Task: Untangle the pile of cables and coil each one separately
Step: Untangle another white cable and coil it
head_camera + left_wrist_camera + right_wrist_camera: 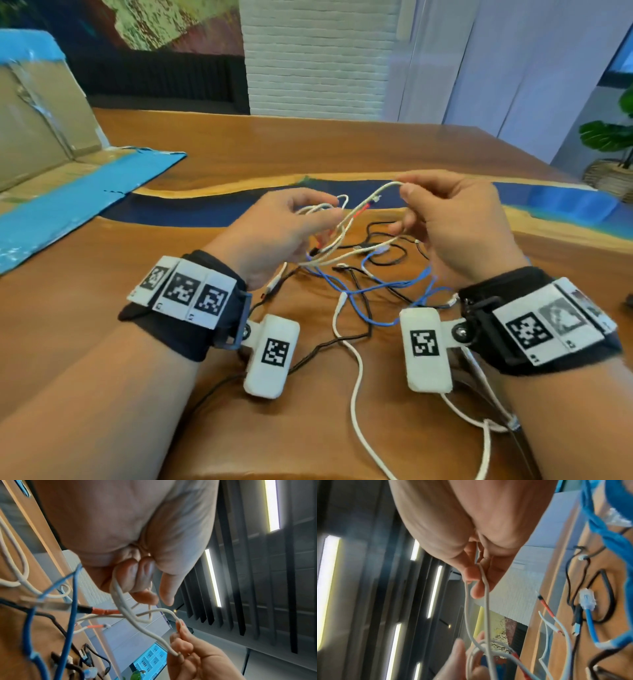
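A thin white cable (363, 205) with orange-red sleeved ends is held up above the table between both hands. My left hand (291, 222) pinches several loops of it (120, 595) between thumb and curled fingers. My right hand (442, 219) pinches a bend of the same white cable (483, 577) at thumb and forefinger. Below the hands lies the tangle: a blue network cable (380, 291) with a clear plug (587, 599), thin black cables (387, 253) and a thicker white cable (356, 377) that trails toward me.
The wooden table (308, 147) has a blue resin band across it. An opened cardboard box with blue tape (51, 137) lies at the far left. A potted plant (609, 144) stands off the table's right edge. Camera pods (270, 356) hang under both wrists.
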`<state>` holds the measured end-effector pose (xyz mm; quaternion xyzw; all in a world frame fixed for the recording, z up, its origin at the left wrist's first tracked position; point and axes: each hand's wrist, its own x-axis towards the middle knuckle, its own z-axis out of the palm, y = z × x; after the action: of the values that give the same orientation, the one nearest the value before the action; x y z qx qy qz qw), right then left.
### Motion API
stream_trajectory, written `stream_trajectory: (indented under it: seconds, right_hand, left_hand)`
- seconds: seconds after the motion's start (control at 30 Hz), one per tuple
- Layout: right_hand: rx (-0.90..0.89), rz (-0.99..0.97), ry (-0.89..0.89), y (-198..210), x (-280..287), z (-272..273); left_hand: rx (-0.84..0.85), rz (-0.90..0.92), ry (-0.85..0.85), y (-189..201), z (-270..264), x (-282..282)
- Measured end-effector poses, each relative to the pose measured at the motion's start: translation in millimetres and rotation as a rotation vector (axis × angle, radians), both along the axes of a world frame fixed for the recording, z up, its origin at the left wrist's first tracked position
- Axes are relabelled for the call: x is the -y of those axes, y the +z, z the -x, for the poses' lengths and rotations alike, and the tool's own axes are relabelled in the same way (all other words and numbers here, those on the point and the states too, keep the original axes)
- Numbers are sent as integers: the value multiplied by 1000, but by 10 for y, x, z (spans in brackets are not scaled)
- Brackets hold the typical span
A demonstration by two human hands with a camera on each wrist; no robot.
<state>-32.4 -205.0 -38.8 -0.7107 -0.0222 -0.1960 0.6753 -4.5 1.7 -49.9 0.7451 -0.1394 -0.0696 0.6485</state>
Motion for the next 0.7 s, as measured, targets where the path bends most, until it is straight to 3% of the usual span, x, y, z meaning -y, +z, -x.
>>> stream_trajectory:
  seconds: [0.07, 0.2, 0.33, 0.43, 0.57, 0.63, 0.7]
  right_hand:
    - [-4, -208, -13, 34, 44, -33]
    - [-39, -431, -63, 33, 117, -89]
    - [-202, -213, 115, 33, 184, -37]
    - [-197, -84, 172, -12, 177, -15]
    - [-100, -352, -86, 58, 282, -88]
    - [-87, -510, -120, 65, 378, -125]
    - [-119, -516, -117, 32, 428, -156]
  left_hand:
    - [-2, 0, -3, 14, -1, 10]
    - [63, 213, 241, 70, -66, -31]
    - [105, 322, 323, 92, -77, -82]
    - [115, 310, 353, 97, -72, -68]
    - [43, 326, 363, 121, -80, -119]
    - [20, 346, 334, 125, -82, -134]
    - [35, 340, 313, 129, -75, -125]
